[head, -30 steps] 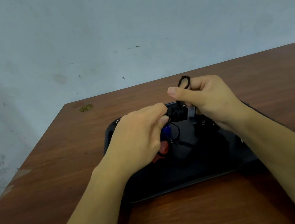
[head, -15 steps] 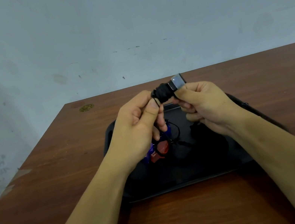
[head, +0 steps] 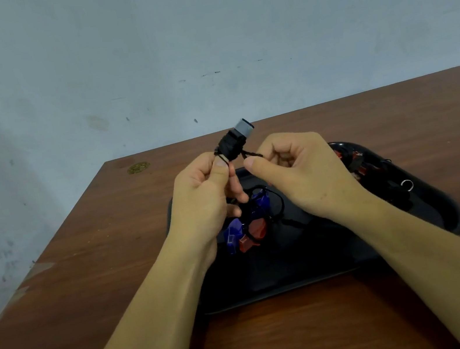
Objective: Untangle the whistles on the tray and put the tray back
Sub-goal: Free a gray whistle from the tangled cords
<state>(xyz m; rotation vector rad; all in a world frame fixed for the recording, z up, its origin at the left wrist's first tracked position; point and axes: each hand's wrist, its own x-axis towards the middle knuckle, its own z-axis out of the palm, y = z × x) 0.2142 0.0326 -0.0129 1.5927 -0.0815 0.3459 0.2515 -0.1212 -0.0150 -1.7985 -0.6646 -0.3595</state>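
Observation:
A black whistle (head: 235, 139) with a grey mouthpiece is held up above the black tray (head: 294, 267). My left hand (head: 208, 196) pinches it at its lower end. My right hand (head: 299, 171) pinches the black cord (head: 251, 153) that runs from the whistle. Below my hands, a tangle of blue whistles (head: 234, 233) and a red whistle (head: 253, 236) with black cords lies on the tray. More red and black whistles (head: 360, 169) and a metal ring (head: 407, 184) lie at the tray's right end, partly hidden by my right forearm.
The tray sits on a brown wooden table (head: 102, 274) against a pale wall. A small yellowish mark (head: 138, 168) shows near the table's far left corner. The table's left edge runs diagonally.
The black whistle was lifted from just above the tray to well above it. My right hand let go of the whistle body and now pinches its cord.

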